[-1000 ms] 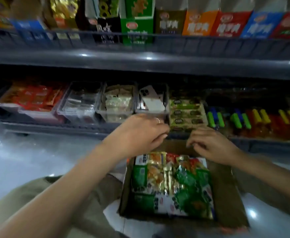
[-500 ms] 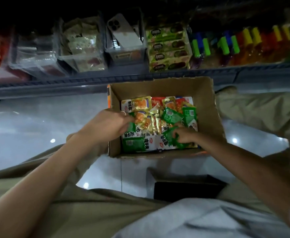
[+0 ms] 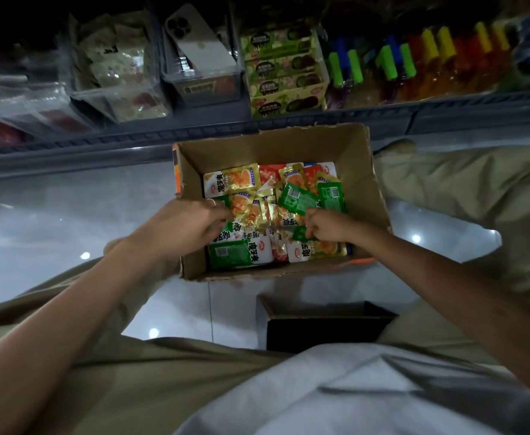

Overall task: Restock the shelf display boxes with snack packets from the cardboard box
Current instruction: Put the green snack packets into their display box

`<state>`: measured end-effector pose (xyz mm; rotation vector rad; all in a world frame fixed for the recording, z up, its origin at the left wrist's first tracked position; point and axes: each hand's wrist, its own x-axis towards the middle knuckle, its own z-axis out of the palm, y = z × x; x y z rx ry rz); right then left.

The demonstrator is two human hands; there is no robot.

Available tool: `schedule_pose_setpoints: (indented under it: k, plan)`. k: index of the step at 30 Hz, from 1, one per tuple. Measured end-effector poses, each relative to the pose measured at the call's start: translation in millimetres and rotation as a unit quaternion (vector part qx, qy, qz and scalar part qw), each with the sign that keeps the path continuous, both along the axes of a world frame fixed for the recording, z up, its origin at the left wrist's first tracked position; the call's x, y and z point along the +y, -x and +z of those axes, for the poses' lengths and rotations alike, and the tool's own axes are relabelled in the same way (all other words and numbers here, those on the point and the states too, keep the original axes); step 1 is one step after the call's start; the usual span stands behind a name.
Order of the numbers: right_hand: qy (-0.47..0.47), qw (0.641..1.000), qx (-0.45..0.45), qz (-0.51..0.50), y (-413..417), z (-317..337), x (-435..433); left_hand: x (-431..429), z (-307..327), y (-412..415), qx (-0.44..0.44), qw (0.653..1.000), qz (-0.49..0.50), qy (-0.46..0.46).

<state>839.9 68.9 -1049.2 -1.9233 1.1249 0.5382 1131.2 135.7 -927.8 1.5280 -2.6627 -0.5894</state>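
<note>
An open cardboard box (image 3: 361, 171) stands on the floor between my knees, full of green, yellow and red snack packets (image 3: 241, 255). My left hand (image 3: 185, 227) reaches into the box's left side, its fingers curled among the packets; what they hold is hidden. My right hand (image 3: 326, 226) is inside the box on the right and pinches a green packet (image 3: 298, 200). Clear display boxes (image 3: 122, 98) sit on the low shelf beyond the box, some partly filled.
A phone (image 3: 197, 42) leans in one clear display box. Green-and-yellow cartons (image 3: 285, 89) and coloured bottles (image 3: 414, 61) fill the shelf to the right. A small dark box (image 3: 326, 328) stands on the glossy tile floor near my lap. My knees flank the cardboard box.
The view has dropped from the shelf to the cardboard box. Both hands have gone from above the box's far edge down in among the packets.
</note>
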Motion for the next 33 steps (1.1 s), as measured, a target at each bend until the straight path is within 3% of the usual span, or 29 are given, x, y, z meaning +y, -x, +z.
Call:
schedule_pose_setpoints:
  k: [5, 8, 11, 15, 17, 23, 28, 33]
  plan:
    - [0.023, 0.992, -0.09, -0.081, -11, 21, -3, 4, -9, 6, 0.025, 0.994, 0.051, -0.098]
    - [0.032, 0.982, -0.146, -0.114, -21, 33, 1, 6, -16, 14, 0.108, 0.959, 0.14, -0.224]
    - [0.043, 0.964, -0.223, -0.135, -35, 46, 7, 10, -21, 28, 0.227, 0.865, 0.288, -0.342]
    - [0.069, 0.923, -0.32, -0.2, -56, 62, 17, 12, -23, 44, 0.327, 0.718, 0.45, -0.418]
    - [0.053, 0.897, -0.358, -0.254, -66, 72, 22, 13, -26, 46, 0.355, 0.684, 0.468, -0.433]
    - [-0.044, 0.838, -0.41, -0.357, -78, 91, 25, 12, -20, 49, 0.447, 0.673, 0.476, -0.346]
    - [-0.084, 0.807, -0.453, -0.368, -77, 92, 19, 10, -12, 50, 0.474, 0.706, 0.449, -0.275]
    - [-0.047, 0.845, -0.404, -0.347, -75, 105, 13, 9, -5, 52, 0.484, 0.745, 0.384, -0.253]
